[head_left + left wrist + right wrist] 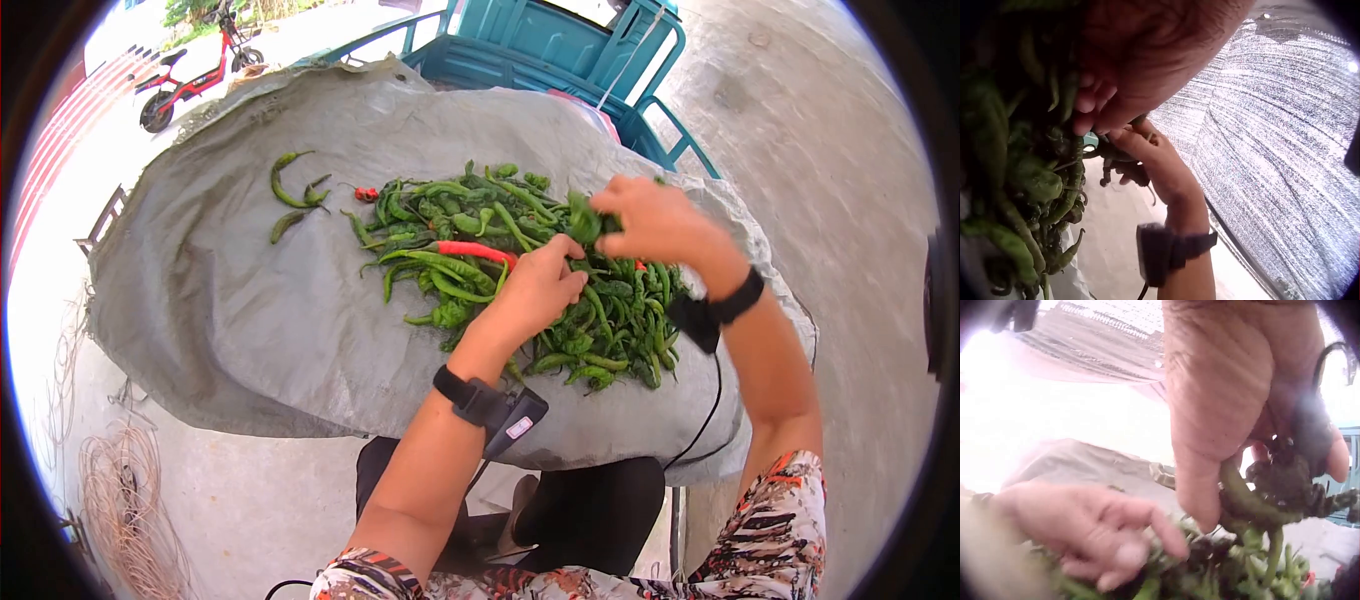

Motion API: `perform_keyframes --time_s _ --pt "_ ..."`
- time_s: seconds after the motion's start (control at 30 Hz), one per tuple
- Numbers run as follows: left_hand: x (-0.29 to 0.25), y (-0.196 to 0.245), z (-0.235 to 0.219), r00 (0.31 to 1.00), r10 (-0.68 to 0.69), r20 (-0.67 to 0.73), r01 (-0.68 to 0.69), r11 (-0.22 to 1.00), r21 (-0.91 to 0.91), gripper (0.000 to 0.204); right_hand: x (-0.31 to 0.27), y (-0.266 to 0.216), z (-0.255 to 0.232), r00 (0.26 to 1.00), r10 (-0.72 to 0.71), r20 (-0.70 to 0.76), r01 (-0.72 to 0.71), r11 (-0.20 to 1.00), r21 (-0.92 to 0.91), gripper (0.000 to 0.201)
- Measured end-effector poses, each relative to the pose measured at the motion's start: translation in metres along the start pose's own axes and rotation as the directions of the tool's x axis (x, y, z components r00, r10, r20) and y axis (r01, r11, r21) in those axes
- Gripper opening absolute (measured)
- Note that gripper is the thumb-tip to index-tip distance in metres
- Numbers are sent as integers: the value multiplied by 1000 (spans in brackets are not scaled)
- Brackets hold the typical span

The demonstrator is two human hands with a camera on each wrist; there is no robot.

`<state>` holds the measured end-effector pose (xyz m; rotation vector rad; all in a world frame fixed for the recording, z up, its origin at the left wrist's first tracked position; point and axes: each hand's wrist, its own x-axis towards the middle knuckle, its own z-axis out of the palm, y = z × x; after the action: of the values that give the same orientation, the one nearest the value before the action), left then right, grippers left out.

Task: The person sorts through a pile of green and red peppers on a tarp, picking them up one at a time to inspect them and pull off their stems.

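Observation:
A heap of green chili peppers (pixel 470 215) lies on a grey sheet, with a long red chili pepper (pixel 475 250) among them. My right hand (pixel 660 220), blurred in the head view, grips a bunch of green peppers (pixel 1266 494) above the right side of the heap. Stems and pepper ends stick out between its thumb and fingers. Low over the middle of the heap is my left hand (pixel 540 290), its fingers loosely bent with no pepper between them in the right wrist view. Part of the heap is hidden under both hands.
Several green peppers (pixel 285 195) lie apart on the left of the grey sheet (pixel 270 330), near a small red pepper (pixel 367 194). Beyond the sheet stands a teal cart (pixel 540 50). A red scooter (pixel 200 75) is at far left, and coiled rope (pixel 130 490) lies on the floor.

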<state>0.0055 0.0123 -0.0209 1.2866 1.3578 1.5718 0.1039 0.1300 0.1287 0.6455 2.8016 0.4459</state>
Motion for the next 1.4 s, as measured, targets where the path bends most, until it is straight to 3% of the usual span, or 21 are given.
perform_keyframes --time_s 0.07,0.17,0.27,0.3,0.4,0.5,0.6,0.7,0.8,0.9,1.0,1.1,1.2,1.3,1.4 --pt "0 5 1 994 -95 -51 93 995 -48 37 -24 -22 21 997 -36 -63 32 998 -57 61" --pt "-7 14 6 979 -12 -205 -18 990 -143 40 -37 -12 58 922 -169 -347 243 953 180 65" --pt "-5 15 -3 985 -113 -128 87 977 -193 38 -47 -2 47 924 -134 -357 306 820 484 71" --pt "-4 14 -4 986 -98 -132 75 982 -172 40 -48 5 47 907 -121 -404 311 839 446 61" --pt "-3 15 -5 981 -129 -143 83 954 -288 43 -51 8 45 956 105 -272 109 736 668 43" --pt "-4 18 -8 979 -52 -195 -3 962 -273 46 -50 2 63 845 140 -516 217 792 570 29" --pt "-6 22 -10 977 8 -213 -67 961 -270 45 -53 -14 67 803 335 -492 175 656 734 25" --pt "-9 29 -11 987 57 -153 -92 968 -234 43 -54 -28 63 617 329 -715 247 782 573 21" --pt "-13 34 -11 997 71 -10 -71 979 -192 38 -61 -50 44 706 618 -345 181 314 932 19" --pt "-13 32 -9 991 42 129 -26 993 -119 31 -58 -56 42 791 525 -314 294 123 948 23" --pt "-12 31 -9 989 25 146 -19 999 -42 33 -53 -46 57 807 473 -353 358 84 930 28" --pt "-10 29 -8 979 54 197 -49 998 -34 36 -57 -45 64 781 530 -329 375 22 927 30" --pt "-10 29 -3 983 0 183 6 999 -35 39 -58 -45 74 684 647 -337 428 19 904 33" --pt "-11 29 -1 984 137 111 -137 991 -11 41 -70 -42 71 508 774 -379 425 157 891 35" --pt "-7 19 -3 987 153 38 -157 981 116 44 -78 -20 73 423 826 -374 537 104 837 35"
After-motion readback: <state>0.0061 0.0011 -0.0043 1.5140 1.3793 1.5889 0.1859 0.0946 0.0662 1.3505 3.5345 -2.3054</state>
